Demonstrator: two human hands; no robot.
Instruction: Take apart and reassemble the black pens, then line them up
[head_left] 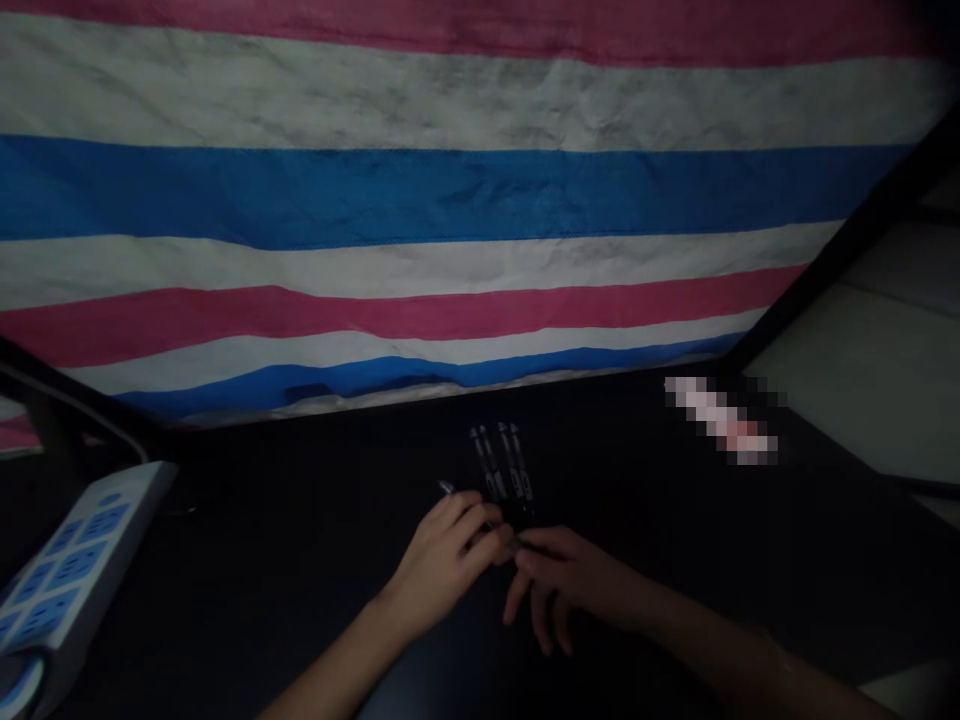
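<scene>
My left hand (459,540) is closed around a pen (447,487), whose pointed end sticks out to the upper left past the fingers. Its middle is hidden under those fingers. At the other end, the thumb and forefinger of my right hand (566,580) pinch the pen, while the remaining fingers hang loosely down. Just beyond both hands, several similar pens (517,460) lie side by side on the black tabletop (315,540), their tips pointing away from me. The light is dim, so fine details of the pens do not show.
A white power strip (97,550) with blue sockets lies along the left side. A striped red, white and blue sheet (450,200) hangs behind the table. Toward the right rear lies a pixelated pale object (720,420). Dark frame bars (840,250) slant along the right.
</scene>
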